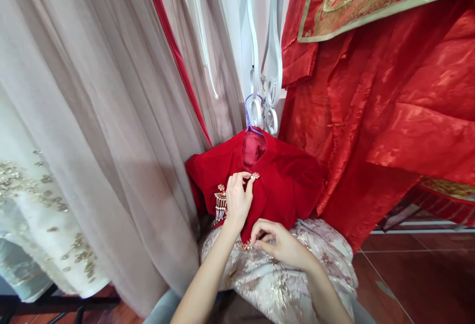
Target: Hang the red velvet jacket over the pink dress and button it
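A small red velvet jacket (pixel 282 178) hangs on a purple hanger (pixel 251 118) from a white scrolled rack (pixel 272 71), over a pale pink brocade skirt (pixel 282 279). My left hand (pixel 237 198) pinches a small beaded button (pixel 255 176) at the jacket's collar front. My right hand (pixel 276 242) is closed in a pinch on the jacket's lower front edge, at another small clasp (pixel 247 246). A beaded tassel ornament (pixel 220 203) hangs on the jacket's chest, just left of my left hand.
Sheer grey-beige gowns (pixel 100 116) hang at the left, one with gold embroidery (pixel 44 205). A large red satin robe (pixel 389 116) with a gold-trimmed panel hangs at the right. Red-brown floor tiles (pixel 419 284) show at the lower right.
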Action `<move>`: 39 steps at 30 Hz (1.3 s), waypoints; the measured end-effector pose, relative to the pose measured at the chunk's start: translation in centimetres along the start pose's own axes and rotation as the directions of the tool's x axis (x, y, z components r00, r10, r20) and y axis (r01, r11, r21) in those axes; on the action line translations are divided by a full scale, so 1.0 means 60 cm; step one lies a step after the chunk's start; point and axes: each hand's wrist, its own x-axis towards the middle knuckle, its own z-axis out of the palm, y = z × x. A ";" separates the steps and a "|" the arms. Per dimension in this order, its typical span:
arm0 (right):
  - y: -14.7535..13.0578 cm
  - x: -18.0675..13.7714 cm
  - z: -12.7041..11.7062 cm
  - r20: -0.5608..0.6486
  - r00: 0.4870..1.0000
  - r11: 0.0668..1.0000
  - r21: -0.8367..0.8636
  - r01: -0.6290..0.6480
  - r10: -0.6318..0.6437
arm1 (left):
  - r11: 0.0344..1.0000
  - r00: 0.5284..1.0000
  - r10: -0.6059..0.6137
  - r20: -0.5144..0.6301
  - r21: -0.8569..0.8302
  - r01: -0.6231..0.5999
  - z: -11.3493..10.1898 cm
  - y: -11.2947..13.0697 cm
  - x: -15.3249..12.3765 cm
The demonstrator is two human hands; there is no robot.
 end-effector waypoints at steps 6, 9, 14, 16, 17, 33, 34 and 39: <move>-0.002 0.001 0.000 -0.005 1.000 1.000 -0.010 -0.001 0.001 | 0.999 0.994 -0.031 0.103 0.034 0.027 -0.015 0.009 0.019; -0.003 0.001 0.000 -0.005 1.000 1.000 -0.020 0.001 -0.002 | 0.998 0.988 -0.023 0.150 0.062 0.014 -0.022 0.011 0.027; -0.003 0.004 0.002 -0.001 1.000 0.999 -0.033 0.009 -0.009 | 0.993 0.984 0.015 0.177 0.114 -0.035 -0.026 0.010 0.033; -0.002 0.005 0.004 -0.003 1.000 0.999 -0.038 0.010 -0.011 | 0.992 0.982 0.020 0.187 0.118 -0.043 -0.027 0.011 0.034; -0.001 0.004 0.005 -0.004 1.000 0.999 -0.042 0.011 -0.011 | 0.992 0.981 0.025 0.193 0.114 -0.047 -0.028 0.011 0.033; -0.092 0.153 -0.026 -0.575 0.791 0.977 -0.088 0.193 -0.208 | 0.975 0.945 0.029 -0.324 0.216 0.045 -0.001 0.028 0.093; -0.087 0.154 -0.022 -0.601 0.781 0.986 -0.124 0.115 -0.167 | 0.970 0.950 0.029 -0.311 0.237 0.048 -0.002 0.026 0.096; -0.052 0.105 -0.055 -0.748 0.634 0.933 -0.340 -0.113 -0.196 | 0.955 0.954 -0.005 -0.301 0.280 0.093 -0.062 0.005 0.089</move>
